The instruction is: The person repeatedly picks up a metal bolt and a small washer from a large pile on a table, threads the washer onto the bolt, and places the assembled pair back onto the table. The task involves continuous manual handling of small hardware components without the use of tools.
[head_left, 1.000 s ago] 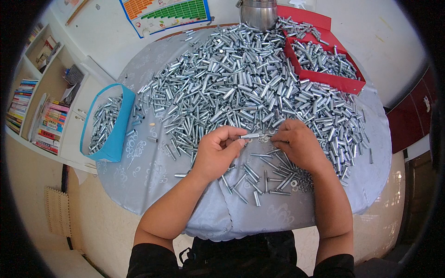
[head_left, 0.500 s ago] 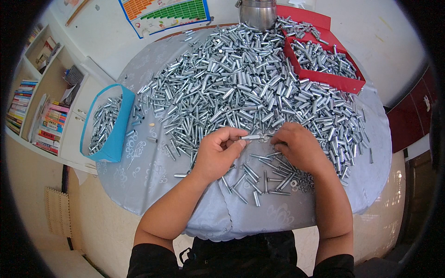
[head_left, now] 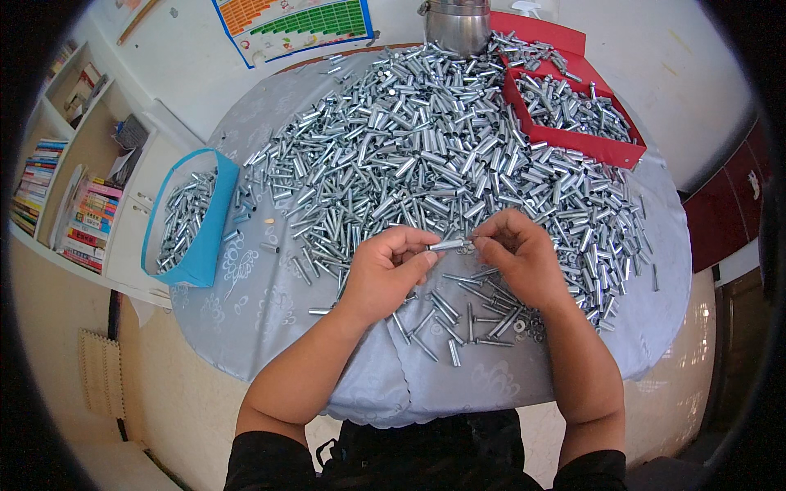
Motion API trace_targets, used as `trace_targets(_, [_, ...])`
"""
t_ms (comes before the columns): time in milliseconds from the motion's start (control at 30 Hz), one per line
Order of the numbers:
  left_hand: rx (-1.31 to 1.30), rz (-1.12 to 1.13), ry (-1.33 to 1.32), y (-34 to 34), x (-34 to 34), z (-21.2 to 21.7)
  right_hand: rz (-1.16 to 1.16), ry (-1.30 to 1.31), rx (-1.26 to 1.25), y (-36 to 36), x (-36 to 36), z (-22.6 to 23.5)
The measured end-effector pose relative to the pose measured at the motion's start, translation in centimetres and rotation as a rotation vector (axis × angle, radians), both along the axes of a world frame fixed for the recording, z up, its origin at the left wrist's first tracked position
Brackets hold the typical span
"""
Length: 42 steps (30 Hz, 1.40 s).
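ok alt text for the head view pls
Two hands, left hand and right hand, together hold a small metal sleeve over a round grey-clothed table heaped with metal sleeves. A blue bin sits left, a red tray far right.

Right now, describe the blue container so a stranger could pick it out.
Start at the round table heaped with silver metal sleeves. At its left edge sits the blue bin, holding sleeves. The other tray, far right, is red.
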<state>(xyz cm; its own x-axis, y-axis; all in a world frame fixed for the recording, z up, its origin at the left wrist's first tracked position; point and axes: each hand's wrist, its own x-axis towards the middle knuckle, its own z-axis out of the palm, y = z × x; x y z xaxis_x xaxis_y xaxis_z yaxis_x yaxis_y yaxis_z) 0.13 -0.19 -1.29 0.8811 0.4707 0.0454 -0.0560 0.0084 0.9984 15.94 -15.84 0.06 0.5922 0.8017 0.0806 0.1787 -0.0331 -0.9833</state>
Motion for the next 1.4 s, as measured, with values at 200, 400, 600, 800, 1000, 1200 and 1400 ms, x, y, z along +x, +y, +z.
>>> trace_targets(200, [-0.022,0.000,0.005,-0.1,0.0,0.1,0.075,0.120,0.021,0.1,-0.4,0.2])
trace_targets(400, [-0.077,-0.013,-0.005,-0.1,0.0,0.3,0.088,0.105,0.033,0.0,-0.1,-0.1])
trace_targets(600, [-0.082,-0.024,-0.016,-0.1,0.0,0.4,0.083,0.079,0.028,-0.1,-0.2,-0.2])
trace_targets(800, [-0.126,-0.050,-0.017,-0.2,0.1,0.4,0.070,0.016,0.014,-0.1,-0.5,0.4])
trace_targets(1000, [-0.172,-0.057,0.016,-0.1,0.1,0.7,0.039,-0.022,-0.034,-0.2,-0.4,1.0])
trace_targets(1200, [-0.167,-0.060,0.046,-0.4,0.0,0.9,0.060,0.096,-0.021,-0.2,-0.1,1.1])
trace_targets(1400, [-0.090,-0.069,0.035,-0.2,0.0,0.5,0.065,0.100,0.025,-0.3,0.2,0.7])
